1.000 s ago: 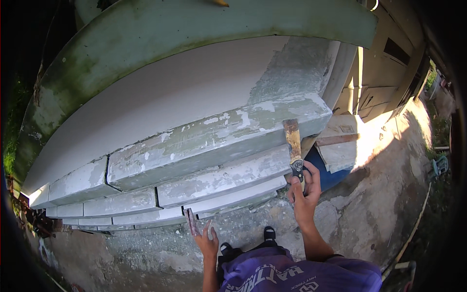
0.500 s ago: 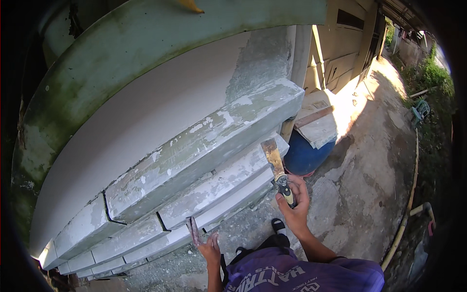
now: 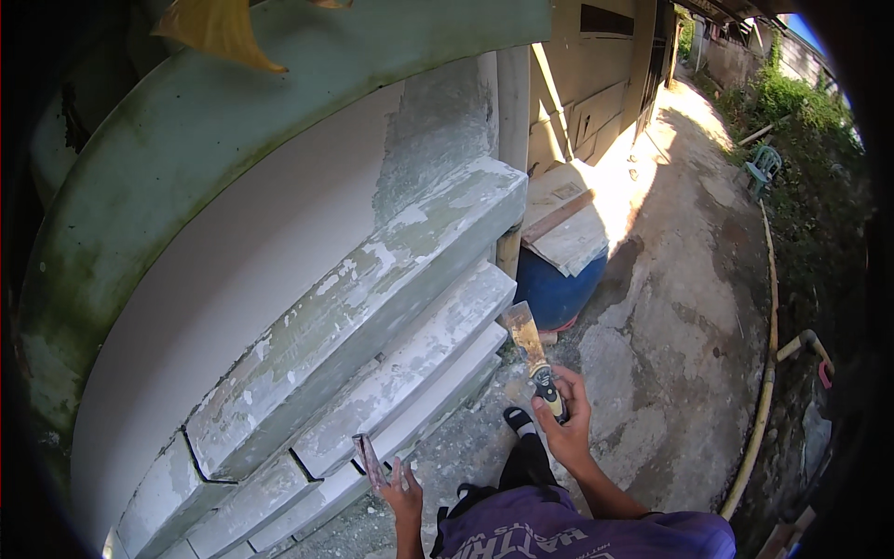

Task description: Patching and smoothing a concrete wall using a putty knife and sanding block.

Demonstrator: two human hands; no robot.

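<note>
My right hand (image 3: 570, 430) is closed round the black and cream handle of a putty knife (image 3: 527, 340). Its blade points up and away, rusty yellow-brown and smeared. Lower left, my left hand (image 3: 403, 496) holds a narrow, flat, greyish-pink stained tool (image 3: 369, 459); its exact kind I cannot make out. Some fingers of that hand are extended beside the tool. Just beyond it are stepped ledges (image 3: 372, 284) on a wall, with patchy white and green-grey surfaces and dark vertical gaps. Neither tool visibly touches the ledges.
Behind the ledges rises a white wall panel (image 3: 242, 242) under a curved, green-stained edge (image 3: 233, 102). A blue drum (image 3: 559, 287) with boards (image 3: 566, 228) on top stands past the ledge ends. Rightward runs a concrete path (image 3: 689, 279), bordered by a pipe (image 3: 765, 373) and a green chair (image 3: 765, 166).
The view has shifted, so the ledges and drum sit farther left and more of the path shows. Both hands keep their tools; the putty knife now overlaps the ground beside the ledge ends.
</note>
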